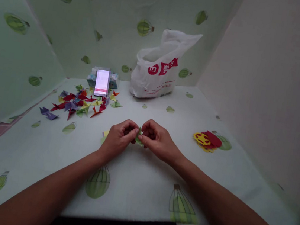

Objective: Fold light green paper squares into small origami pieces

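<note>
Between left hand (119, 136) and right hand (160, 141), one green paper piece (139, 139) is pinched by the fingertips of both. Paper figures (71, 106) are strewn beyond the left hand; yellow cut-outs (201, 138) are laid rightward.

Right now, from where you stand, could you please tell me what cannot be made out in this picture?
Head view: the full shape of the green paper, covered by the left hand and right hand.
Head view: the rest of the yellow paper, behind the left hand.
Head view: what the bright screen shows, blurred into blocks.
Head view: the middle of the blue box, behind that screen.
Head view: what the white bag holds, hidden by its front.
</note>
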`<state>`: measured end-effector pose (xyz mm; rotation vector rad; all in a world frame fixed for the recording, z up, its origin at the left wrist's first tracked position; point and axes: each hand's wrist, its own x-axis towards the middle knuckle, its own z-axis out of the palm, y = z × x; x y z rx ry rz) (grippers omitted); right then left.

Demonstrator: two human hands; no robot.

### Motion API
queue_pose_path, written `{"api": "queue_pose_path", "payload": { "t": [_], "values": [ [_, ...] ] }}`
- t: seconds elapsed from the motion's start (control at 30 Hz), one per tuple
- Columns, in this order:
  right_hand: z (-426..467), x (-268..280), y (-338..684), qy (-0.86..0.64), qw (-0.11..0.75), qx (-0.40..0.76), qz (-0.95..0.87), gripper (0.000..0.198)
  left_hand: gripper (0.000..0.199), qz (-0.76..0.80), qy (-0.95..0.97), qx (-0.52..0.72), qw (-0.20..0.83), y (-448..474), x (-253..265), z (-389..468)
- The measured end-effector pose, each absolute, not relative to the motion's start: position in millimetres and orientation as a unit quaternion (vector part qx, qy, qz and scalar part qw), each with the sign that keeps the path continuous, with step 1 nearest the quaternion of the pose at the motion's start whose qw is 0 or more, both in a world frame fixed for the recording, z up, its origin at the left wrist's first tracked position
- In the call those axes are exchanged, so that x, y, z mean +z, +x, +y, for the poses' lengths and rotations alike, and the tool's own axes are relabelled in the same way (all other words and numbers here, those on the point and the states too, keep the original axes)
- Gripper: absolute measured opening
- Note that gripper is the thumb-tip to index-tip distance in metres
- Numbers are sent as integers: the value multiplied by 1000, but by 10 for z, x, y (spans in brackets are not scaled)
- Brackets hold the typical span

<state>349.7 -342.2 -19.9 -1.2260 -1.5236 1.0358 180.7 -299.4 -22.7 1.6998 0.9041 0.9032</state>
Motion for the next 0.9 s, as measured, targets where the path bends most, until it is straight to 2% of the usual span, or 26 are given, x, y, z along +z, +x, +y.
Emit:
{"api": "queue_pose_path", "payload": {
  "t": [0.13, 0.33, 0.57, 0.9],
  "values": [
    [-3450, -206, 3471, -525, 436, 345, -644, 8, 18, 374, 704, 368, 479, 1829, -235, -3037],
    [-3467, -197, 3444, -551, 435, 286, -652, 10, 15, 374, 705, 363, 481, 1845, -235, -3074],
    [-3497, -212, 3431, -546, 437, 248, -670, 11, 11, 392, 714, 358, 457, 1836, -229, -3087],
    [-3521, -226, 3420, -521, 444, 217, -696, 9, 16, 393, 676, 365, 505, 1844, -177, -3118]
  ]
}}
